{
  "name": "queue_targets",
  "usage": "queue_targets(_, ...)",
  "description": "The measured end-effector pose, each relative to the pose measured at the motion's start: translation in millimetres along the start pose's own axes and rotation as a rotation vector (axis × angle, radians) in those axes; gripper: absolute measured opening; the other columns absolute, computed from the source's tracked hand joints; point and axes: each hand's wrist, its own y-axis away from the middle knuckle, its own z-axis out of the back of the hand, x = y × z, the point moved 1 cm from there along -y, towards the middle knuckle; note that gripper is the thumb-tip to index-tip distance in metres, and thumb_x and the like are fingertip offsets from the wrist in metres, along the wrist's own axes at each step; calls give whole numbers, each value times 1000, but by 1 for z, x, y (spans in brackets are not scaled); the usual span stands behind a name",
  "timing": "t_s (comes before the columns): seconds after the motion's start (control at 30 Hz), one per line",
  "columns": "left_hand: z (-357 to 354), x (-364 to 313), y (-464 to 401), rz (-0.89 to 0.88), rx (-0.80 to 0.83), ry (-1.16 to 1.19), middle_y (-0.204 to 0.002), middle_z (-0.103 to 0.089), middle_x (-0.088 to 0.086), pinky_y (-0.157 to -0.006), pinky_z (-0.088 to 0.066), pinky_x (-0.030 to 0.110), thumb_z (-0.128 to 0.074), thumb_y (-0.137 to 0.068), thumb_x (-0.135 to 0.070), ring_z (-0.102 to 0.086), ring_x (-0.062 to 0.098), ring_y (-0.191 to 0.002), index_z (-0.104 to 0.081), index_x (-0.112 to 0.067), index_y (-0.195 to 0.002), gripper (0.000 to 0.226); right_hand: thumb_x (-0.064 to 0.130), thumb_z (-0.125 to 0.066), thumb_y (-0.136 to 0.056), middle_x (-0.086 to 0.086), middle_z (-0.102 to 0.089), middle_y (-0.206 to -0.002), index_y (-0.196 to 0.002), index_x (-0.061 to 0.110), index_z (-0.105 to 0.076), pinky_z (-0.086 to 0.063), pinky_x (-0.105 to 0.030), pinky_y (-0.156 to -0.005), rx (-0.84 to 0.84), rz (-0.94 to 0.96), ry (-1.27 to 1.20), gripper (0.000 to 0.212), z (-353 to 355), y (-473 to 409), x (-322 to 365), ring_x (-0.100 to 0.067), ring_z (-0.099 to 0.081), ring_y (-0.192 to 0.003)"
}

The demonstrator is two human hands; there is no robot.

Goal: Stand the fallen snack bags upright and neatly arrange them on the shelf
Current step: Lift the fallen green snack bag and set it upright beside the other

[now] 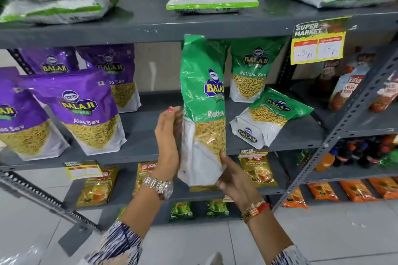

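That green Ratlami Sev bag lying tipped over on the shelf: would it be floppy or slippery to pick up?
Probably floppy: the fallen green bag is a soft, creased pouch. Likely a bit slippery, since its film looks glossy. It may tip again; the held bag takes both the left hand and right hand to steady.

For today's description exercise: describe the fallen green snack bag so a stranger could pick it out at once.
Find the grey middle shelf holding purple and green bags. At its right end lies the fallen green Ratlami Sev bag. Unlike the upright green bag behind it, it lies tilted, white bottom forward.
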Motion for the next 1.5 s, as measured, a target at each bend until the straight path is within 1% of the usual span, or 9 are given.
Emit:
queue_targets(0.1,5,0,8,105,232,-29,-104,-70,4,-87,-54,33,-46,-88,-39,-67,18,-97,-61,-14,-109,36,24,-88,-52,-9,-70,-106,-125,2,-48,-59,-29,-58,-142,63,148,86,-3,-7,2,-20,-71,-89)
queue_targets(0.2,13,10,7,66,300,-185,-109,-68,0,-80,-55,28,-62,-80,-21,-68,13,-96,-53,-18,-115,36,19,-81,-56,-7,-68,-109,-123,10,-42,-58,-28,-56,-237,104,262,79,0,-10,0,-17,-71,-88)
queue_targets(0.37,28,13,5,104,213,-48,-95,-75,-4,-74,-56,29,-53,-86,-3,-70,13,-88,-59,-17,-107,25,37,-82,-59,-11,-68,-118,-110,19,-48,-55,-50,-83,-214,54,355,63,18,-8,3,-25,-69,-99)
queue_targets(0.7,43,8,21,91,260,146,-89,-76,-8,-69,-56,23,-64,-64,-27,-70,8,-85,-73,-26,-88,26,30,-76,-56,12,-76,-95,-108,31,-59,-57,-29,-65,-70,97,571,55,5,16,17,-11,-72,-88)
queue_targets(0.93,48,30,-16,170,277,40,-93,-76,-5,-73,-57,26,-67,-65,-32,-70,12,-90,-72,-23,-92,29,26,-77,-65,8,-75,-96,-111,24,-61,-54,-54,-87,-202,131,653,49,11,-14,21,-17,-70,-93)
queue_targets(1.07,38,39,-55,173,286,14,-92,-76,-5,-73,-56,24,-55,-85,-12,-70,13,-90,-68,-16,-99,20,12,-74,-75,3,-68,-102,-103,26,-58,-57,-27,-77,-210,203,762,36,11,-47,35,-12,-65,-96)
queue_targets(1.23,27,51,-94,226,283,97,-90,-76,-8,-75,-56,23,-44,-91,-1,-70,9,-88,-62,-11,-103,24,6,-72,-77,4,-68,-105,-109,21,-57,-53,-17,-81,-230,319,839,39,15,-89,58,-12,-64,-101)
queue_targets(1.4,25,69,-116,309,259,57,-85,-76,-9,-75,-57,25,-45,-91,0,-69,9,-85,-63,-13,-101,25,28,-76,-72,-3,-66,-122,-121,20,-55,-46,-45,-104,-287,345,976,54,32,-118,61,-20,-60,-117)
queue_targets(1.5,21,74,-126,318,283,17,-87,-76,-10,-78,-57,26,-46,-90,1,-69,10,-87,-61,-9,-110,27,21,-73,-77,-6,-62,-129,-131,15,-48,-43,-43,-107,-323,384,964,59,33,-123,59,-17,-57,-120)
